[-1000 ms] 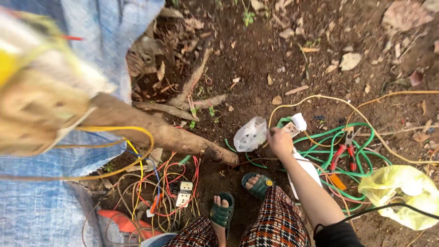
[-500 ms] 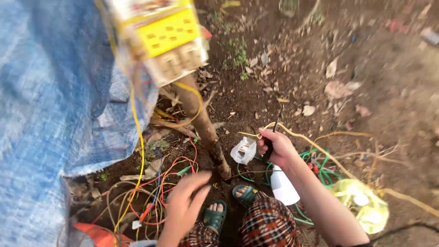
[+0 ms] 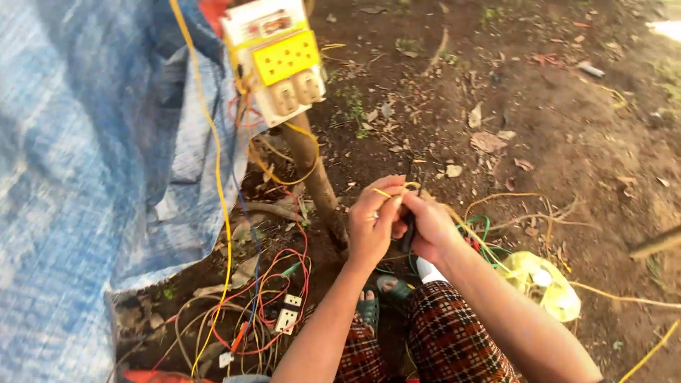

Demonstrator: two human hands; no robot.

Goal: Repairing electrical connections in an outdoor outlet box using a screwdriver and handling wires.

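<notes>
Fingers of the left hand (image 3: 370, 225) pinch the end of a thin yellow wire (image 3: 394, 191) in front of the person, above the dirt; the right hand (image 3: 428, 225) meets it, fingers closed on a dark tool (image 3: 408, 234) and the same wire. A yellow socket box (image 3: 280, 60) hangs on a stake (image 3: 316, 177) up-left beside a blue tarp (image 3: 78, 177), loose wires (image 3: 262, 312) tangled below.

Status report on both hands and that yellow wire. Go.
Left hand pinching the yellow wire end. Right hand gripping a dark tool against it. Wooden post with its socket box close by on the left, not touching.
</notes>
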